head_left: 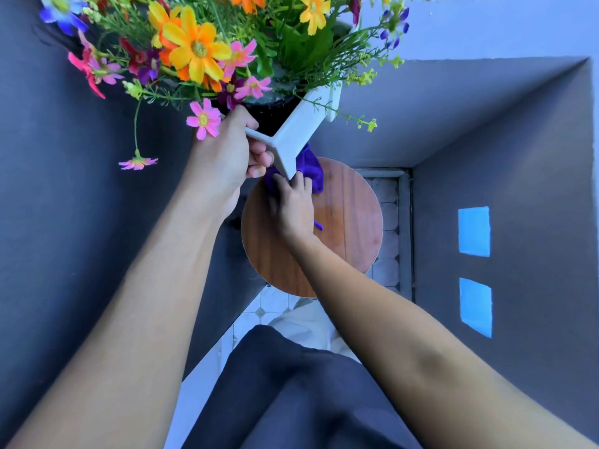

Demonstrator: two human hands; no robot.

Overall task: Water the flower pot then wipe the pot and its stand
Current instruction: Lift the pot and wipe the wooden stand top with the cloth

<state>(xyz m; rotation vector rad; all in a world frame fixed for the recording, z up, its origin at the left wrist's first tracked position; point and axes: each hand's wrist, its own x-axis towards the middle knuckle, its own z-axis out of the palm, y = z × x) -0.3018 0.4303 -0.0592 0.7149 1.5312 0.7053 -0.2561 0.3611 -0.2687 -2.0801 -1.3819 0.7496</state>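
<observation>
A white square flower pot (298, 131) full of orange, yellow, pink and blue flowers (194, 50) is held up and tilted above a round wooden stand (350, 222). My left hand (233, 157) grips the pot's near rim and corner. Below the pot, my right hand (291, 202) presses a purple cloth (314, 166) against the pot's lower corner, over the stand's top. Most of the cloth is hidden by the pot and my fingers. A damp patch shows on the wood near my right wrist.
Grey walls close in on the left (81, 222) and right (518, 189), the right one with two blue squares (474, 231). Tiled floor (385, 222) lies below the stand. My dark trousers (291, 384) fill the bottom middle.
</observation>
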